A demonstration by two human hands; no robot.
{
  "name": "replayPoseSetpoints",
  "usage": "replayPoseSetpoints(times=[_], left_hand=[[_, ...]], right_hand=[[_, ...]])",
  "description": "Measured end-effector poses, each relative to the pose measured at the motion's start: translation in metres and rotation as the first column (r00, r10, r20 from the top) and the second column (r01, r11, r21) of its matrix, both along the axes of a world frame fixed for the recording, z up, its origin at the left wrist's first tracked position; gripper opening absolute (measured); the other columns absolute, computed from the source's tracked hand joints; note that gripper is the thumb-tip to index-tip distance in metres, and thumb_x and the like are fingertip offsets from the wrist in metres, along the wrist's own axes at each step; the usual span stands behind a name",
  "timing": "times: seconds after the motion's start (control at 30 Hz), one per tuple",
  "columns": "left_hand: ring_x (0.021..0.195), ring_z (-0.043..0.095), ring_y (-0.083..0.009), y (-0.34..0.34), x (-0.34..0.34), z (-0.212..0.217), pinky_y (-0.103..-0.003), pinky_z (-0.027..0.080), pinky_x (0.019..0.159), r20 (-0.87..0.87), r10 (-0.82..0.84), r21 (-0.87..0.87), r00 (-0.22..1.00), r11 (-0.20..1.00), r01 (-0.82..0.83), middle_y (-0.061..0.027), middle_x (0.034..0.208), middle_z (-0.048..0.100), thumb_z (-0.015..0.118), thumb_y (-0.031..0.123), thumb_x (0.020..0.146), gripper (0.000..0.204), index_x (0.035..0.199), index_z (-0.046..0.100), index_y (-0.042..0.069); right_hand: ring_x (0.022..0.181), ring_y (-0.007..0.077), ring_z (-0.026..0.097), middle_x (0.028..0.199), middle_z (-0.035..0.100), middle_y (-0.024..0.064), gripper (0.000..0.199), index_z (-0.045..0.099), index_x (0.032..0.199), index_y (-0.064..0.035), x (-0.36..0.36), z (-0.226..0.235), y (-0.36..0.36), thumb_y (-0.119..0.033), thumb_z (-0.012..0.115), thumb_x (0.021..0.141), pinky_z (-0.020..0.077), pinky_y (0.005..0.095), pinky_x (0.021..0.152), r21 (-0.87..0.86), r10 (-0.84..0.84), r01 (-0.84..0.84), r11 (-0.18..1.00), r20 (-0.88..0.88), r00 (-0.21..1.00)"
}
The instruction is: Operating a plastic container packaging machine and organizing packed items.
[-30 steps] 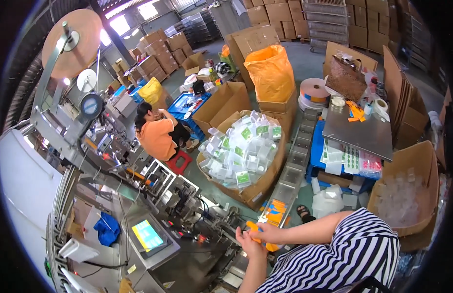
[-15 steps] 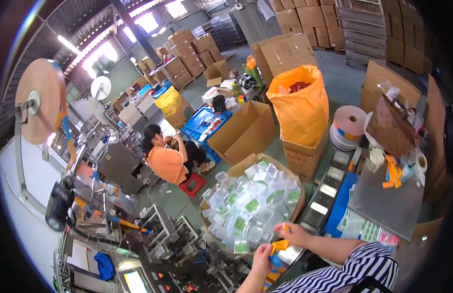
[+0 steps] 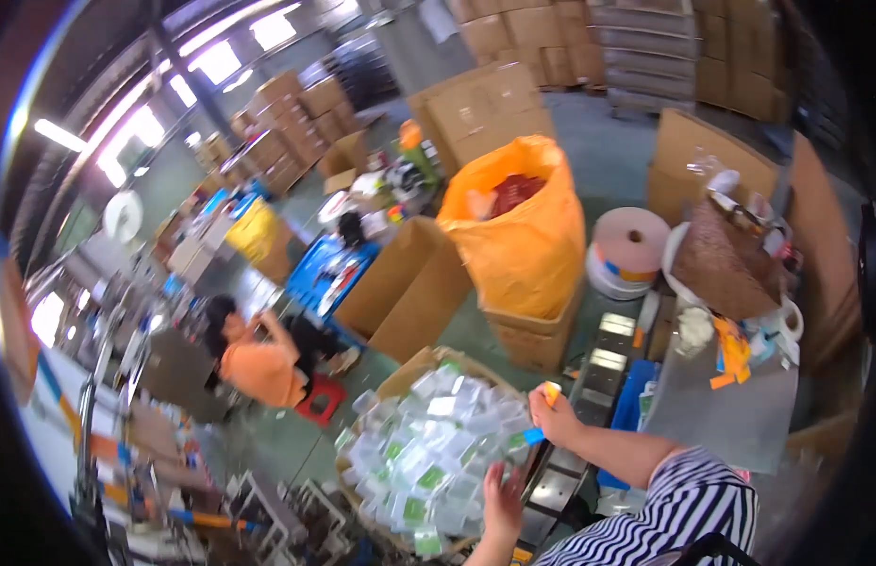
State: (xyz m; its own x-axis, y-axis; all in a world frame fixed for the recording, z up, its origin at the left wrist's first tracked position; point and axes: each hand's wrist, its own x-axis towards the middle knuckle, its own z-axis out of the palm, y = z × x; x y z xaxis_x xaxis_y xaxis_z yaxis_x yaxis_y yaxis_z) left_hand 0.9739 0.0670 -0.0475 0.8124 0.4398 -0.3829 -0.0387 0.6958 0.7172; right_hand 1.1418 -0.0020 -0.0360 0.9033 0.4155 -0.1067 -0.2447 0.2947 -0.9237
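My right hand (image 3: 555,417) is closed on a small orange and blue strip (image 3: 534,436), whose orange end shows above the fingers and blue end below. It hangs over the right edge of a carton (image 3: 397,382) heaped with clear plastic boxes (image 3: 447,443), some with green labels. Lower down, my left hand (image 3: 502,502) is raised beside the same heap, its fingers apart and nothing visible in them. Right of my hands runs a narrow conveyor (image 3: 558,486) with shiny metal plates.
An orange bag (image 3: 523,245) fills a carton behind the conveyor, with tape rolls (image 3: 631,247) beside it. At right, a grey table (image 3: 716,415) carries orange strips (image 3: 732,354). A seated person in orange (image 3: 258,368) works at left, near machinery (image 3: 287,519).
My hands have parted: the right moved up with the strip, and the left let go of the orange material and opened. The whole view has swung to the right.
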Motion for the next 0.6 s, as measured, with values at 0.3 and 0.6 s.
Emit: replayPoseSetpoints(times=[0.3, 0.6], left_hand=[[0.092, 0.046, -0.0303, 0.025, -0.132, -0.071, -0.036, 0.039, 0.076, -0.715, 0.096, 0.429, 0.693, 0.843, 0.325, -0.013, 0.108, 0.045, 0.036, 0.031, 0.082, 0.041, 0.114, 0.036, 0.004], [0.088, 0.049, -0.0288, 0.021, -0.259, -0.094, -0.034, 0.042, 0.071, -0.866, 0.321, 0.487, 0.382, 0.713, 0.505, -0.013, 0.105, 0.047, 0.034, 0.042, 0.08, 0.051, 0.114, 0.035, 0.004]], right_hand=[[0.079, 0.0147, 0.04, 0.091, 0.039, 0.0032, 0.064, 0.033, 0.112, -0.015, 0.294, 0.12, 0.05, -0.055, 0.052, 0.066, 0.0385, 0.0325, 0.054, 0.352, -0.31, 0.357, 0.866, -0.182, 0.933], [0.099, 0.0215, 0.036, 0.111, 0.035, 0.006, 0.052, 0.024, 0.115, -0.0212, 0.361, 0.031, 0.083, -0.049, 0.039, 0.073, 0.0276, 0.0444, 0.077, 0.286, -0.422, 0.402, 0.87, 0.011, 0.906]])
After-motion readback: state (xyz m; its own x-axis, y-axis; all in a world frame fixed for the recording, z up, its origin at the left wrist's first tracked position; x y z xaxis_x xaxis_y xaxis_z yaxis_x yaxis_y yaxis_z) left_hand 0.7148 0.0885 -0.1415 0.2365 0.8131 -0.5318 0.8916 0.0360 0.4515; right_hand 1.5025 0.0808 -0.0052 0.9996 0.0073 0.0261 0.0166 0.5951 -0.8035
